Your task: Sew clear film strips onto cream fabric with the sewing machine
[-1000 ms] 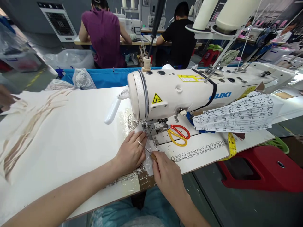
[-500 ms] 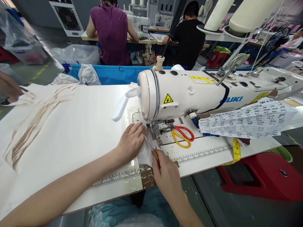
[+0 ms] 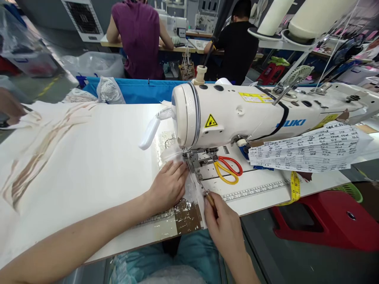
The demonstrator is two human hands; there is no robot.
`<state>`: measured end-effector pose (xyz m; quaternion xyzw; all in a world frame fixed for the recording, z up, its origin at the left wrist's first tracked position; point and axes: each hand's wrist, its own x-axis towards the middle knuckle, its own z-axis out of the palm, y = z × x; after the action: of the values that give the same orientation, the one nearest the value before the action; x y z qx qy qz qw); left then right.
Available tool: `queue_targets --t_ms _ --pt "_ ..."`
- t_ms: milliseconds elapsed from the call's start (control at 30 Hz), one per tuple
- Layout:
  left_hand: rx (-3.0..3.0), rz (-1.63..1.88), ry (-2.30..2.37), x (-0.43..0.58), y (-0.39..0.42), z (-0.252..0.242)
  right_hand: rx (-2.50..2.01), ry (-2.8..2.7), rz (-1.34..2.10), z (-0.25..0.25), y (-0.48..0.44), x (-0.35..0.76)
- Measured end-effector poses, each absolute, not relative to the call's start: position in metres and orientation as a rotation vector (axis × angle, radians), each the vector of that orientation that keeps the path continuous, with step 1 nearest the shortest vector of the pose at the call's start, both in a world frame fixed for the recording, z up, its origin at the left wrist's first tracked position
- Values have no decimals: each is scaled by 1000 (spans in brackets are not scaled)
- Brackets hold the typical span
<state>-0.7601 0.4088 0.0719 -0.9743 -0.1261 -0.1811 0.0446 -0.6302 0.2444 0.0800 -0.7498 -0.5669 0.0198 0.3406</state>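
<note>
My left hand (image 3: pixel 170 183) lies over thin white fabric (image 3: pixel 174 154) beside the sewing machine's needle area, its fingers laid forward and fairly flat. The fabric runs under the presser foot (image 3: pixel 189 154); its edge near the foot is partly hidden by my fingers. In my right hand (image 3: pixel 225 221), closed near the table's front edge, is an awl with a wooden handle (image 3: pixel 211 199). Its thin metal shaft points up and left toward the machine's metal guide (image 3: pixel 197 173). A white strip of cloth hangs down between my hands.
Scissors with red and yellow handles (image 3: pixel 227 170) lie right of the needle. The sewing machine (image 3: pixel 231 114) spans the right side. Written paper sheets (image 3: pixel 304 148), a yellow tape measure (image 3: pixel 295 187) and a red stool (image 3: pixel 328 221) are farther right. Pale fabric strips (image 3: pixel 44 146) lie left. Two people sit beyond.
My right hand has moved right and slightly down with the awl, its tip now away from my left fingers. My left hand has slid slightly toward me, showing more fabric behind it.
</note>
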Motion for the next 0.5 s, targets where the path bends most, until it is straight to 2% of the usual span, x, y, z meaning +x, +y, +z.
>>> queue_targets --t_ms 500 --pt "-2980 -465 -412 -761 398 72 -1915 -1314 166 70 234 -614"
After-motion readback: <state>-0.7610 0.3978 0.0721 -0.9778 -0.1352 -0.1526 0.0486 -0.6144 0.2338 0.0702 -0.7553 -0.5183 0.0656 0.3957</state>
